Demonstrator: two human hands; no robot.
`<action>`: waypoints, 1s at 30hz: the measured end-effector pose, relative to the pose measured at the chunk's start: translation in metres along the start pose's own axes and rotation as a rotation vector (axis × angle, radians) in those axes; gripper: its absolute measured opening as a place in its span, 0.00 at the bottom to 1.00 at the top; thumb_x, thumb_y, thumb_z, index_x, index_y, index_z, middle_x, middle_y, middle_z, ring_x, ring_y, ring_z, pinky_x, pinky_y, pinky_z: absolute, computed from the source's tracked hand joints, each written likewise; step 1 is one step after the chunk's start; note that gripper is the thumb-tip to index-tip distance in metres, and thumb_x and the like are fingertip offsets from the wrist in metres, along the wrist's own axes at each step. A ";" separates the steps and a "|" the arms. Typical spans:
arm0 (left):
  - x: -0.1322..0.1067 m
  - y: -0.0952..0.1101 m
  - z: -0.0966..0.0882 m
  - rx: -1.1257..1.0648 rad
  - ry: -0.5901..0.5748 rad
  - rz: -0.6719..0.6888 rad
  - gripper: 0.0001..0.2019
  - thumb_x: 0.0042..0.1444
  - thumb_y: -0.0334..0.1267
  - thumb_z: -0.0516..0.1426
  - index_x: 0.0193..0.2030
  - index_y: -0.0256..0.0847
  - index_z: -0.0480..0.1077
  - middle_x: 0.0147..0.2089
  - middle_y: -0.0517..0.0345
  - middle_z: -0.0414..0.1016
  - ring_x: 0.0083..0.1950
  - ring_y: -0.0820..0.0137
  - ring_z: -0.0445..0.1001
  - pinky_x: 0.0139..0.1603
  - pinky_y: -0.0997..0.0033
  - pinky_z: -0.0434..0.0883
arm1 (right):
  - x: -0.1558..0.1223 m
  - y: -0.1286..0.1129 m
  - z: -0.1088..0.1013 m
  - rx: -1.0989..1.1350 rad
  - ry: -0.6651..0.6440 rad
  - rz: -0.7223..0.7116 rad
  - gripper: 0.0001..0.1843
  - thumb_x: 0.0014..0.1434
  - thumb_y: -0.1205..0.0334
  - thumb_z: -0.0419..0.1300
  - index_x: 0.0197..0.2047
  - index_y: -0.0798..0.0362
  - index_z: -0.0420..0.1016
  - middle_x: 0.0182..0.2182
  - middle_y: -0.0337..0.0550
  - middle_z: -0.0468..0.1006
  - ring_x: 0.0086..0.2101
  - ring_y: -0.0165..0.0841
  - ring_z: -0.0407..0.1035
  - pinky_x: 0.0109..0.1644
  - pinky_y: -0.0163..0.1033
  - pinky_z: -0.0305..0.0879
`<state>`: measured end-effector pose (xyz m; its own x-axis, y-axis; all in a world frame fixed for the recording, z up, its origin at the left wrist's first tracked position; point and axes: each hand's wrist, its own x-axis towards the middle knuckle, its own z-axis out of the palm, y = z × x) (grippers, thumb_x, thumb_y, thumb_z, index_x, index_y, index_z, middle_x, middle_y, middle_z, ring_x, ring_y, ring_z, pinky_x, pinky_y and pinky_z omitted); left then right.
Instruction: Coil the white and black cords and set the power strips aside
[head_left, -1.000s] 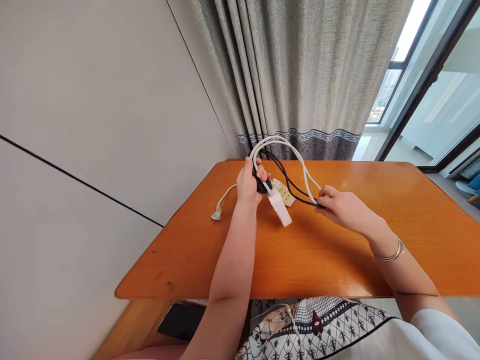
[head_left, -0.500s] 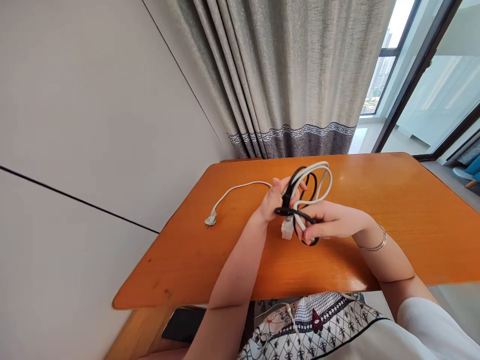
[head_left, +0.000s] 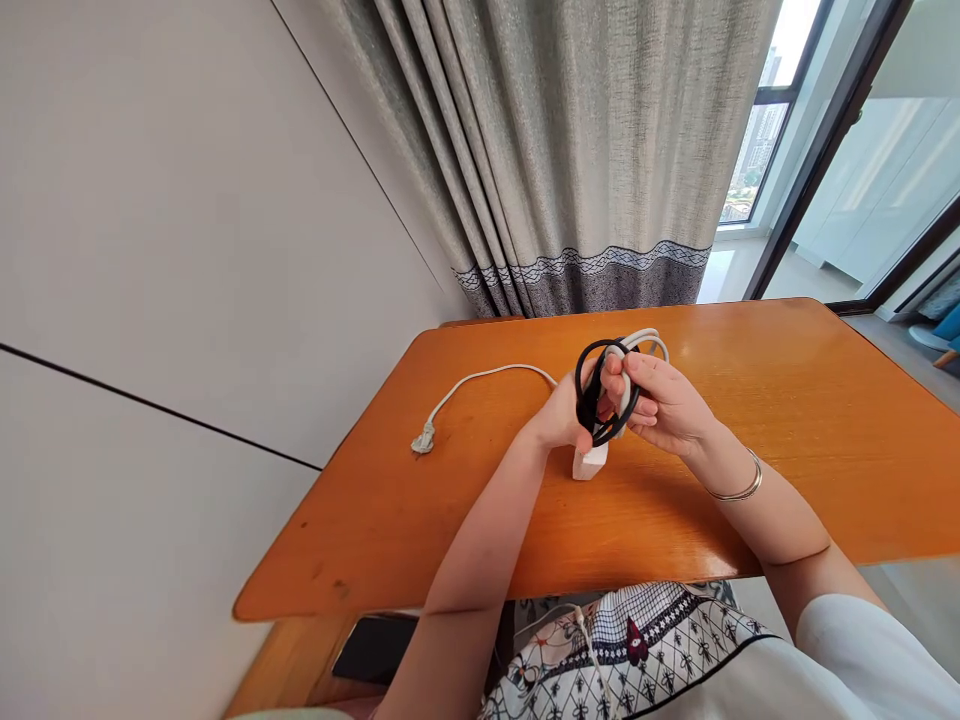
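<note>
My left hand (head_left: pixel 561 418) and my right hand (head_left: pixel 660 405) meet over the middle of the orange wooden table (head_left: pixel 750 470). Between them is a small bundle of looped black cable (head_left: pixel 587 392) and white cable (head_left: pixel 646 342). Both hands are closed around the loops. A white power strip (head_left: pixel 589 462) stands on end under the bundle, touching the table. A loose length of white cable (head_left: pixel 487 373) trails left across the table to a plug (head_left: pixel 424 440) lying flat.
A grey curtain (head_left: pixel 585 150) hangs behind the table's far edge, beside a white wall (head_left: pixel 187 250). A window and a glass door (head_left: pixel 862 180) are at the right. A black phone (head_left: pixel 375 648) lies on a seat below the table's near left edge.
The wide cable loops have been gathered into a tighter bundle. My right hand moved in from the right to meet the left one, and the power strip now stands on end.
</note>
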<state>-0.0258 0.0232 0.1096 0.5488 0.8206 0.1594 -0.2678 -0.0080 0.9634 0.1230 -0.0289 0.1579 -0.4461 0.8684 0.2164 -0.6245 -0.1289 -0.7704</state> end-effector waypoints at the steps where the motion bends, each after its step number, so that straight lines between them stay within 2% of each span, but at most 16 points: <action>1: 0.000 0.001 -0.001 0.027 -0.066 0.001 0.59 -0.01 0.64 0.73 0.49 0.42 0.72 0.31 0.57 0.77 0.35 0.60 0.78 0.32 0.66 0.74 | 0.000 0.000 0.001 0.014 0.020 -0.004 0.20 0.52 0.50 0.74 0.34 0.55 0.73 0.24 0.30 0.69 0.16 0.15 0.44 0.15 0.24 0.44; 3: 0.000 0.004 -0.002 0.127 -0.169 0.029 0.56 0.04 0.58 0.76 0.50 0.42 0.71 0.35 0.56 0.78 0.40 0.59 0.79 0.37 0.65 0.75 | -0.001 0.001 0.003 0.028 0.067 -0.016 0.20 0.50 0.50 0.75 0.34 0.55 0.74 0.23 0.30 0.69 0.16 0.15 0.43 0.15 0.24 0.44; 6: -0.003 0.007 -0.002 0.350 -0.157 0.095 0.44 0.13 0.47 0.79 0.44 0.40 0.73 0.36 0.56 0.78 0.41 0.60 0.79 0.41 0.65 0.76 | -0.001 0.004 0.007 -0.010 0.143 -0.046 0.22 0.46 0.48 0.76 0.32 0.55 0.75 0.23 0.30 0.71 0.16 0.15 0.43 0.15 0.25 0.44; 9: -0.004 0.007 0.008 0.570 -0.142 0.141 0.23 0.30 0.39 0.75 0.32 0.40 0.71 0.29 0.62 0.75 0.34 0.67 0.76 0.38 0.68 0.75 | 0.001 0.007 0.009 -0.100 0.234 -0.084 0.25 0.44 0.45 0.77 0.31 0.55 0.75 0.22 0.31 0.72 0.15 0.15 0.45 0.14 0.26 0.44; 11: -0.003 0.004 0.016 0.672 -0.103 0.170 0.15 0.37 0.35 0.70 0.26 0.40 0.67 0.25 0.64 0.71 0.29 0.71 0.72 0.34 0.71 0.72 | 0.003 0.007 0.006 -0.163 0.294 -0.089 0.26 0.42 0.43 0.77 0.31 0.54 0.75 0.21 0.31 0.73 0.15 0.15 0.46 0.14 0.26 0.45; 14: 0.001 -0.006 0.025 0.689 0.000 0.252 0.11 0.41 0.32 0.65 0.26 0.40 0.65 0.25 0.64 0.70 0.28 0.74 0.69 0.32 0.72 0.70 | 0.006 0.004 -0.002 -0.245 0.318 -0.047 0.28 0.38 0.41 0.77 0.31 0.55 0.76 0.21 0.33 0.74 0.15 0.16 0.48 0.15 0.27 0.46; 17: 0.005 -0.017 0.027 0.612 0.003 0.344 0.08 0.47 0.34 0.61 0.27 0.41 0.63 0.25 0.63 0.69 0.28 0.74 0.67 0.32 0.72 0.68 | 0.010 0.001 -0.013 -0.329 0.286 -0.010 0.30 0.38 0.38 0.76 0.31 0.55 0.76 0.21 0.34 0.75 0.15 0.17 0.51 0.15 0.27 0.50; 20: 0.007 -0.022 0.025 0.592 0.015 0.389 0.10 0.51 0.36 0.58 0.24 0.42 0.60 0.24 0.63 0.65 0.27 0.73 0.64 0.31 0.70 0.65 | 0.013 -0.001 -0.021 -0.426 0.259 -0.029 0.29 0.40 0.37 0.75 0.30 0.55 0.77 0.18 0.34 0.72 0.15 0.20 0.57 0.17 0.28 0.55; 23: 0.006 -0.023 0.024 0.551 0.091 0.344 0.10 0.51 0.38 0.57 0.24 0.43 0.60 0.24 0.61 0.66 0.27 0.71 0.64 0.32 0.68 0.64 | 0.013 -0.004 -0.024 -0.507 0.253 -0.054 0.30 0.40 0.35 0.75 0.28 0.55 0.76 0.17 0.36 0.72 0.16 0.23 0.62 0.19 0.29 0.61; 27: 0.005 -0.026 0.021 0.459 0.162 0.224 0.11 0.52 0.43 0.56 0.23 0.43 0.63 0.23 0.61 0.67 0.26 0.70 0.64 0.31 0.69 0.63 | 0.011 -0.011 -0.028 -0.583 0.298 -0.092 0.36 0.44 0.26 0.67 0.27 0.55 0.77 0.22 0.43 0.77 0.21 0.28 0.71 0.24 0.33 0.69; 30: 0.006 -0.025 0.016 0.334 0.224 0.167 0.13 0.54 0.47 0.54 0.24 0.43 0.65 0.21 0.60 0.67 0.25 0.70 0.64 0.29 0.69 0.63 | 0.009 -0.016 -0.033 -0.653 0.351 -0.156 0.33 0.50 0.29 0.65 0.27 0.55 0.77 0.23 0.44 0.78 0.23 0.29 0.72 0.28 0.35 0.70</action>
<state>-0.0031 0.0196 0.0901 0.3244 0.8957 0.3042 -0.0474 -0.3058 0.9509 0.1503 -0.0032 0.1522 -0.0856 0.9688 0.2328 -0.1083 0.2232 -0.9687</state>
